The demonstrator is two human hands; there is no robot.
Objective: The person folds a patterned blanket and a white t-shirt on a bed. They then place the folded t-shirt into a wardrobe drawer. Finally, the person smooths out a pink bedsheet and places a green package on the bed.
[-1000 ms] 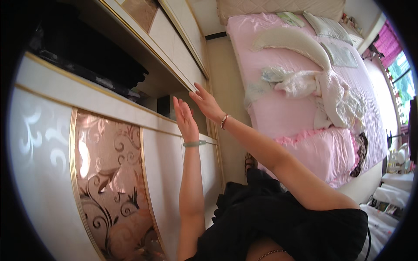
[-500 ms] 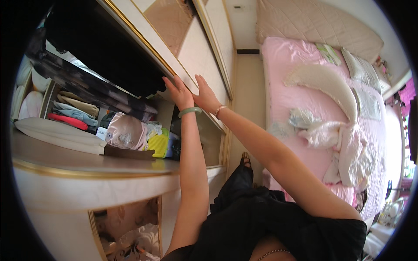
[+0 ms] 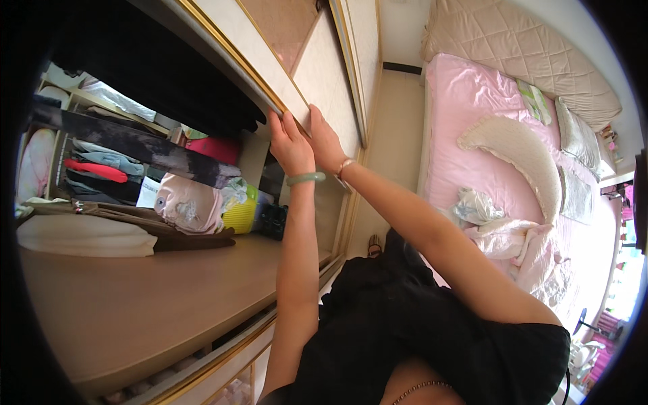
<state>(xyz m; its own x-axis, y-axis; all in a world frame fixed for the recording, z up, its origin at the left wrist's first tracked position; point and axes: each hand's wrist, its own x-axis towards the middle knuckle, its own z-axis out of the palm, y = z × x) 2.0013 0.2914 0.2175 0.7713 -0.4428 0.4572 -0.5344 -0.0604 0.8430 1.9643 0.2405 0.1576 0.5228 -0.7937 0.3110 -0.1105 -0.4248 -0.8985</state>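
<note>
Both my arms reach up to a white sliding wardrobe door (image 3: 320,81) with gold trim. My left hand (image 3: 291,147), with a green bangle at the wrist, lies against the door's edge, fingers stretched out. Beside it, my right hand (image 3: 327,143) rests flat on the door's face; some of its fingers are hidden. The wardrobe stands open to the left of the door. Inside hang black clothes (image 3: 162,81) and a dark patterned garment (image 3: 142,143). Beneath are folded clothes (image 3: 101,172), a pale pink item (image 3: 191,204) and a yellow-green ribbed container (image 3: 240,212).
A brown shelf board (image 3: 169,290) runs along the wardrobe's front, with cream cloth (image 3: 84,236) on it. On the right is a bed with a pink sheet (image 3: 459,88), a crescent pillow (image 3: 523,152) and crumpled bedding (image 3: 513,236). A narrow floor strip (image 3: 391,128) separates bed and wardrobe.
More of the wardrobe's inside and its brown shelf board now shows. The white gold-trimmed panel at the lower left has shifted down in view. Both hands stay on the door.
</note>
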